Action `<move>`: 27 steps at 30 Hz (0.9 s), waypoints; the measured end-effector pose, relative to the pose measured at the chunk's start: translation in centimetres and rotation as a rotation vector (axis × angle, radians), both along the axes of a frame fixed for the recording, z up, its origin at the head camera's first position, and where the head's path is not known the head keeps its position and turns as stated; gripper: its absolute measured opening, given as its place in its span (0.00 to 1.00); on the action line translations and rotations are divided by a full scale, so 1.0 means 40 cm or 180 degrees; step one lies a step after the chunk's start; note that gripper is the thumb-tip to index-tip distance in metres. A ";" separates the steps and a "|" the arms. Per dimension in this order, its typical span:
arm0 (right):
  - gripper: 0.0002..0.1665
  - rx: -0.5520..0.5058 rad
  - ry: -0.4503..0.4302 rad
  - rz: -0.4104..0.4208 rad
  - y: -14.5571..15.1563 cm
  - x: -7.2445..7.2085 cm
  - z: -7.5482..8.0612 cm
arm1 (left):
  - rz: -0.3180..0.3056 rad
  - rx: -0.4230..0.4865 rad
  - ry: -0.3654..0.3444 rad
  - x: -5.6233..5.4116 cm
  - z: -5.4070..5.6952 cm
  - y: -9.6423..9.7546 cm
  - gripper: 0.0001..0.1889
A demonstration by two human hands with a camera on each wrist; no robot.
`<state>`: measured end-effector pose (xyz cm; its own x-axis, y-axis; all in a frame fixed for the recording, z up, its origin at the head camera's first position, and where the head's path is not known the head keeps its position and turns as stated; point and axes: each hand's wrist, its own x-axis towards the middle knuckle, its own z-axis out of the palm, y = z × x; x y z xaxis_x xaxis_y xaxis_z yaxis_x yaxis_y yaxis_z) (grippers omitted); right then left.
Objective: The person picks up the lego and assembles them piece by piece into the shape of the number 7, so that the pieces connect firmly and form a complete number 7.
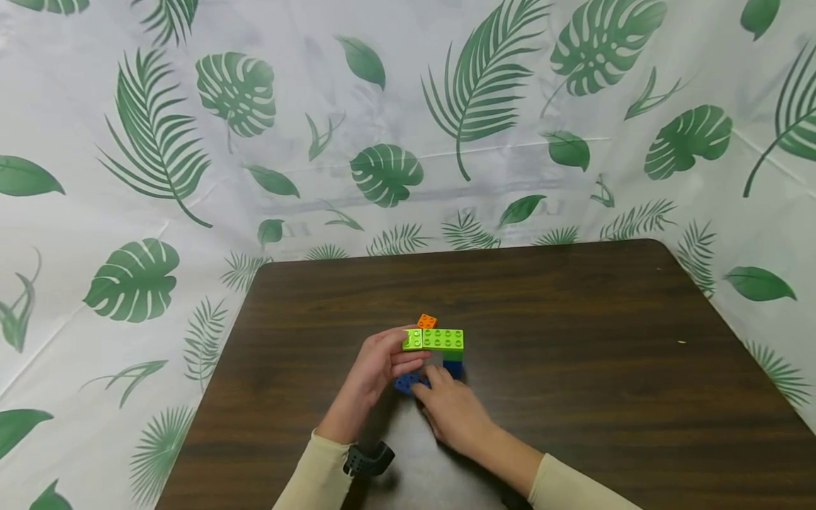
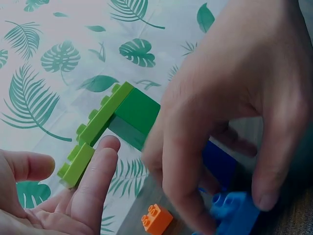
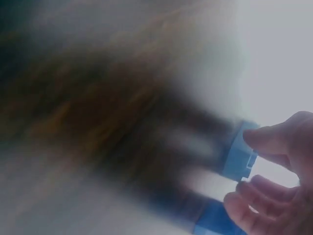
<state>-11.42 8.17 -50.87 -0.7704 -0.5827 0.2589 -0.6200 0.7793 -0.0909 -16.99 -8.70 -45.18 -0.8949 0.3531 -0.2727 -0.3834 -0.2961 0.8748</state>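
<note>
My left hand (image 1: 377,363) has its fingers extended under a small lime brick (image 1: 412,339); its thumb stands apart from the brick in the left wrist view. End to end with that brick is a longer lime brick (image 1: 443,338). Below the long brick's right end are a green brick (image 1: 453,355) and a dark blue brick (image 1: 453,370), stacked. My right hand (image 1: 455,412) pinches a blue brick (image 2: 237,213) between thumb and fingers, low in front of the stack. In the right wrist view the thumb presses this blue brick (image 3: 240,152), with another blue block (image 3: 217,219) below it.
A small orange brick (image 1: 427,321) lies on the dark wooden table (image 1: 574,319) just behind the lime bricks. A leaf-patterned sheet (image 1: 287,127) hangs behind the table. A tiny pale scrap (image 1: 681,342) lies toward the right side.
</note>
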 end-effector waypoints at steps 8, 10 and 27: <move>0.12 0.0027 -0.0399 0.0172 0.053 0.006 0.032 | -0.0015 -0.0075 -0.0097 -0.010 0.008 0.003 0.23; 0.13 -0.0025 -0.0531 0.0294 0.071 0.006 0.052 | -0.0028 -0.0098 -0.0099 -0.012 0.010 0.002 0.23; 0.21 -0.1454 -0.0320 0.0264 0.163 -0.079 0.280 | -0.0141 -0.0146 -0.0006 -0.017 0.018 -0.004 0.27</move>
<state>-14.59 14.70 -39.68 -0.7604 -0.4871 0.4296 -0.6491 0.5937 -0.4757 -17.68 -8.85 -44.47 -0.8782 0.3794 -0.2912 -0.3969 -0.2384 0.8864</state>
